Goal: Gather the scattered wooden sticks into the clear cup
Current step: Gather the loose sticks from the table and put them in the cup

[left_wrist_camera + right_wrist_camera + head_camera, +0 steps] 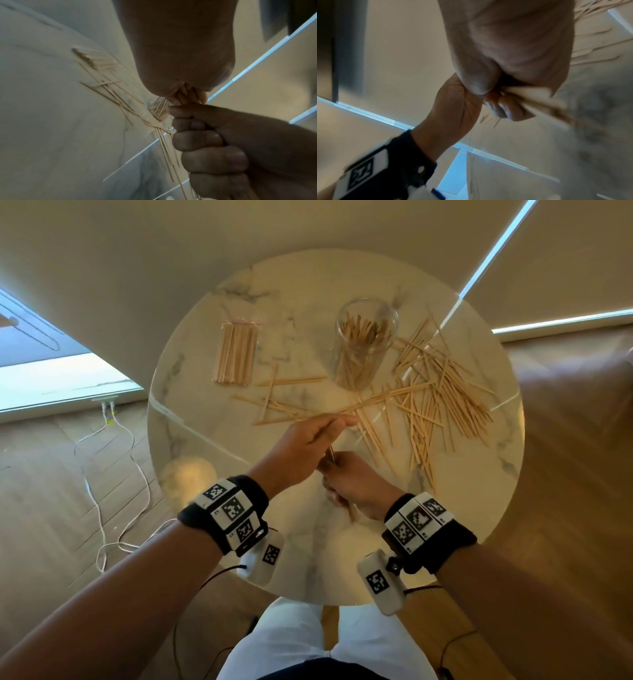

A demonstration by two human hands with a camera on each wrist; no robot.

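A clear cup (366,350) stands upright at the back middle of the round marble table (479,501), partly filled with wooden sticks. Loose sticks (442,395) lie fanned out to its right, and several more (284,405) lie in front of it to the left. My right hand (352,479) grips a bundle of sticks (331,455) in a fist near the table's front. My left hand (308,436) pinches the top end of the same bundle. In the left wrist view the left fingertips (202,96) pinch the stick ends above the right fist (214,148). The held sticks (539,100) are blurred in the right wrist view.
A wrapped pack of sticks (236,352) lies at the table's back left. White cables (109,474) trail over the wooden floor on the left. My knees in white trousers (308,642) are under the front edge. A pale round reflection (188,477) shows at the table's left front.
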